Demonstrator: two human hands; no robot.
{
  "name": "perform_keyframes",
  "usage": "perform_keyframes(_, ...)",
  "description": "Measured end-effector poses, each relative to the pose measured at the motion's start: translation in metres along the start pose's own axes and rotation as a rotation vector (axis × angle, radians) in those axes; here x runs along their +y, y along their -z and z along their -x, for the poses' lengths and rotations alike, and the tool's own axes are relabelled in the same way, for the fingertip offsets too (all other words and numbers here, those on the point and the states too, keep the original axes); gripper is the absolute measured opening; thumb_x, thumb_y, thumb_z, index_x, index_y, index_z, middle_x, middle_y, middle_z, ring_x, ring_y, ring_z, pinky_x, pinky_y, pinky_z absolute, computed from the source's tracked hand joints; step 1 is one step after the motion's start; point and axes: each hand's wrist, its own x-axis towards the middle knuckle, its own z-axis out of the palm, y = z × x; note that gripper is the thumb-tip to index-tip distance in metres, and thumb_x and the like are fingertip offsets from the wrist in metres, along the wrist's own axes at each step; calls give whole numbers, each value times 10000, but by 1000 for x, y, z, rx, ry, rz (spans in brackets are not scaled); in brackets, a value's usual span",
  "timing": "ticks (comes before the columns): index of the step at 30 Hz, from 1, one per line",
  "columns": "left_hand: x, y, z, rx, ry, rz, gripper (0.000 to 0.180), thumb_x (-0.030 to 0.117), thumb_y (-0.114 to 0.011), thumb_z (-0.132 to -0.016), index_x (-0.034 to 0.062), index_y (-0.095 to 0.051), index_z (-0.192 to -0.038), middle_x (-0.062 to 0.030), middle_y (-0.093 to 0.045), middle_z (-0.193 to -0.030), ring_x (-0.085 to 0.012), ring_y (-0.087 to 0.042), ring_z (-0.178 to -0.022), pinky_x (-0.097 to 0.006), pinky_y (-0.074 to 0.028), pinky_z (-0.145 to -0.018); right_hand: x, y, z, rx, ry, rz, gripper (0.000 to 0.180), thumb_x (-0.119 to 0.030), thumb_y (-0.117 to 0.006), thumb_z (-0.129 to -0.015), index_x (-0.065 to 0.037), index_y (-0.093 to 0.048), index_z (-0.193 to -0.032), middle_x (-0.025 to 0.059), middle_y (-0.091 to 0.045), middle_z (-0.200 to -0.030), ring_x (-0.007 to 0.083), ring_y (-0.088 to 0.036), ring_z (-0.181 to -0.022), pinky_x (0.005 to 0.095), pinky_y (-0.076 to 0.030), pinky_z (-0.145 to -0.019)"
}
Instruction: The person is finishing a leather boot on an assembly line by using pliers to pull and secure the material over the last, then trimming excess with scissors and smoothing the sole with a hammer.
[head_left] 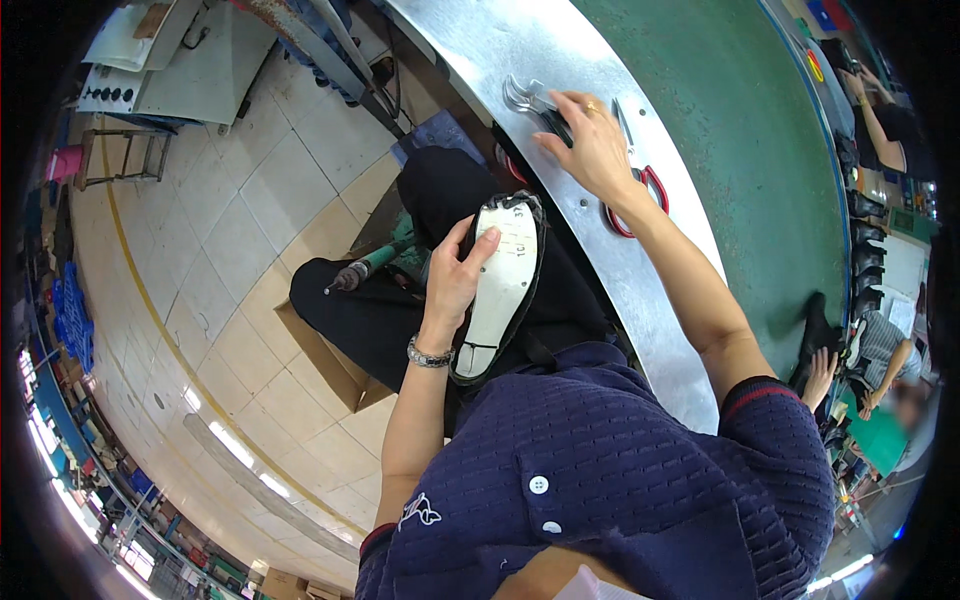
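Note:
My left hand point(455, 275) is closed round a black shoe upper point(541, 245) turned bottom up above my lap. Its white bottom board point(500, 300) faces me, with handwritten marks at the toe end and my thumb pressed on it. Over the metal ledge point(690, 330), my right hand point(595, 150) has its thumb and fingers apart above a tool with a black handle point(553, 122) and a shiny curved metal head. Whether the fingers touch that handle is hard to see. Under my right wrist lie red-handled scissors point(655, 187), partly covered by it.
A green work surface point(740, 150) runs beyond the ledge. A green-handled tool with a metal tip point(370, 265) lies by my knee, and an open cardboard box point(335, 365) is on the floor below. At the far right, other people work beside a row of black shoes point(868, 260).

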Motion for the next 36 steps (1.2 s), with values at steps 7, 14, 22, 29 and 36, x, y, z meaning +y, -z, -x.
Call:
perform_keyframes(7, 4, 5, -5, 14, 24, -24, 447, 320, -641, -913, -36, -588, -1179, -68, -666, -1035, -112, -612, -894, -243, -469, -795, 31, -13, 4, -77, -71, 305, 481, -353, -664, -854, -148, -578, -1280, 152, -604, -1131, 324, -580, -1012, 430, -445, -837)
perform_keyframes(14, 1, -3, -10, 127, -15, -297, 509, 422, -621, -907, -33, -597, -1134, -122, -674, -960, -155, -622, -864, -260, -464, -777, -39, 27, -21, 237, -268, -951, 234, -232, -612, -957, -64, -537, -1102, 30, -602, -842, 123, -596, -857, 290, -465, -812)
perform_keyframes(22, -4, -6, -13, 168, -85, -466, 453, 456, -616, -896, 36, -618, -1067, -111, -620, -705, -177, -550, -595, -323, -425, -579, -95, 9, 15, 125, 141, -1256, 144, -153, -589, -927, -62, -490, -875, 94, -482, -830, 235, -497, -849, 491, -397, -962)
perform_keyframes(29, -8, -7, -12, 206, -141, -480, 453, 428, -626, -887, 26, -600, -1095, -191, -630, -717, -287, -604, -605, -378, -457, -591, -103, -14, 30, 318, 255, -1059, 233, -79, -620, -866, 17, -508, -687, 129, -558, -738, 230, -547, -664, 362, -476, -686)
perform_keyframes(36, -32, -1, -19, 189, -261, -469, 407, 356, -643, -877, 30, -577, -1111, -229, -654, -805, -360, -655, -745, -422, -489, -650, -117, -16, 27, 196, 360, -882, 211, -9, -595, -857, 41, -490, -681, 127, -543, -709, 229, -516, -651, 399, -494, -697)
